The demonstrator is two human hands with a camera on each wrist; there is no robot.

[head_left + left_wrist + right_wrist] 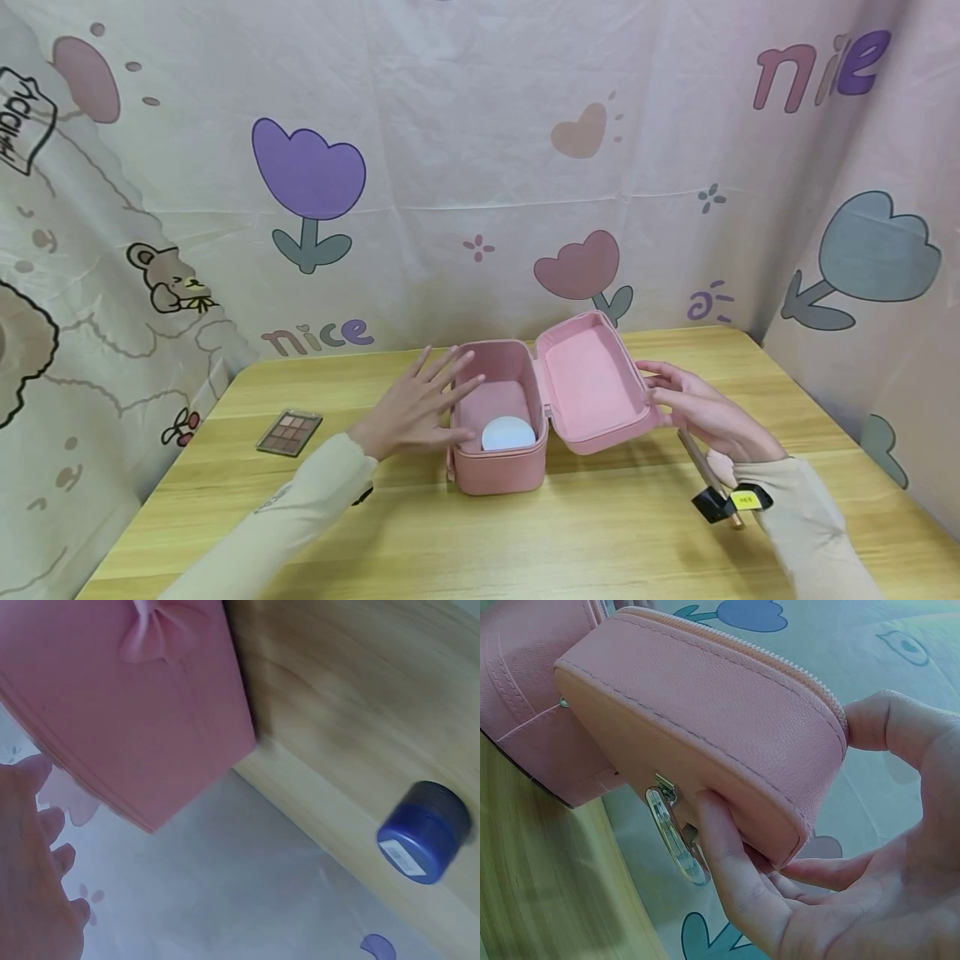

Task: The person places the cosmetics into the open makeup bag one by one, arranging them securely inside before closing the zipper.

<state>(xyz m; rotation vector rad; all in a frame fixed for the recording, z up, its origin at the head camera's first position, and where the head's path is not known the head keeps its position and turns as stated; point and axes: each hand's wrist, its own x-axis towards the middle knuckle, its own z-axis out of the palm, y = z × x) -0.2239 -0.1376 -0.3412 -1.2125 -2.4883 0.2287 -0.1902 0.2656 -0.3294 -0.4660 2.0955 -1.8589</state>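
Right hand point(708, 417): I pinch the lid point(588, 379), likely propping it open.
Left hand point(418, 408): spread, empty, at left of case point(501, 473).

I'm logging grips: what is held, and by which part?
The right hand holds the lid by its free side; the left hand holds nothing.

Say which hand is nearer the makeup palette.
Left. The left hand is right of the palette, at the pink case; the right hand is farther right, gripping the lid.
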